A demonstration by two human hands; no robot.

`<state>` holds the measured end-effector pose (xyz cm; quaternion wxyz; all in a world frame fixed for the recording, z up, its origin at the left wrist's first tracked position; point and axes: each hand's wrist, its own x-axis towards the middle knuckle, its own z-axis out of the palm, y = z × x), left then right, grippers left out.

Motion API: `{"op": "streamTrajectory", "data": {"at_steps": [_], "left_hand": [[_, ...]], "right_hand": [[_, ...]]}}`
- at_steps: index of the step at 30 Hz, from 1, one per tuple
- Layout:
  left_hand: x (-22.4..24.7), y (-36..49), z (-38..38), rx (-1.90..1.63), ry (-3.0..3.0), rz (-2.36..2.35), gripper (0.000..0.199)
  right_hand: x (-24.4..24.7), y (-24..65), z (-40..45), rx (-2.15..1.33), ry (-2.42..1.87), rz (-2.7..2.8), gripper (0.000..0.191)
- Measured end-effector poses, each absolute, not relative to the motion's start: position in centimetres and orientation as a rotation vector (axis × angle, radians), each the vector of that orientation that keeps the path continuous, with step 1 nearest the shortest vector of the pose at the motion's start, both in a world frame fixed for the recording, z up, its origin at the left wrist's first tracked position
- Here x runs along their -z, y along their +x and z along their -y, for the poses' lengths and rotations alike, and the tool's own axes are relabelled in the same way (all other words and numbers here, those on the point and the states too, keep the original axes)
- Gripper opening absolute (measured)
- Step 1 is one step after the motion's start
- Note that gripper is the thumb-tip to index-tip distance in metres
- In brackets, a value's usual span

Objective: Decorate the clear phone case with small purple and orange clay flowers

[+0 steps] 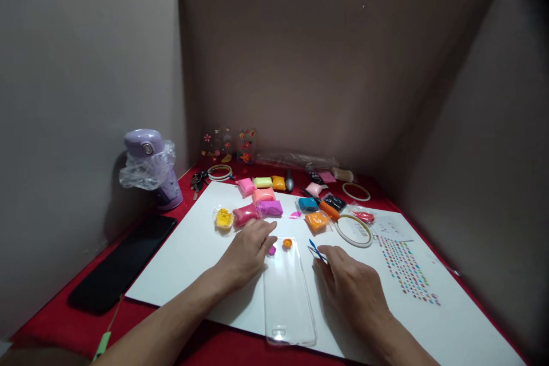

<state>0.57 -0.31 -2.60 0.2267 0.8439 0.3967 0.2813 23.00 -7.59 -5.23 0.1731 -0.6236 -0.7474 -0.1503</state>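
Observation:
A clear phone case (288, 297) lies lengthwise on the white board. Near its top sit an orange clay flower (287, 244) and a small purple clay flower (271, 250). My left hand (246, 249) rests at the case's upper left corner, thumb and forefinger apart beside the purple flower, which the thumb partly covers. To the right of the case, my right hand (351, 283) is closed around a thin blue modelling tool (315, 247), its tip pointing up and left. A second thin strip crosses it, too small to make out.
Several clay packets (246, 214) lie beyond the case, with an opened yellow one (223, 219) at left. At right are an embroidery hoop (354, 231) and a sheet of rhinestones (405, 269). A black phone (124, 263) and a purple bottle (148, 166) stand left of the board.

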Motion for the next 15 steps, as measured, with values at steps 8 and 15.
{"op": "streamTrajectory", "data": {"at_steps": [8, 15], "left_hand": [[2.53, 0.61, 0.35, -0.82, 2.287, -1.065, 0.035], [2.21, 0.72, 0.53, -0.807, 2.284, -1.062, 0.035]], "right_hand": [[5.19, 22.76, 7.71, 0.332, -1.861, 2.168, 0.018], [5.0, 22.62, 7.7, 0.252, -1.882, 2.146, 0.018]]}}
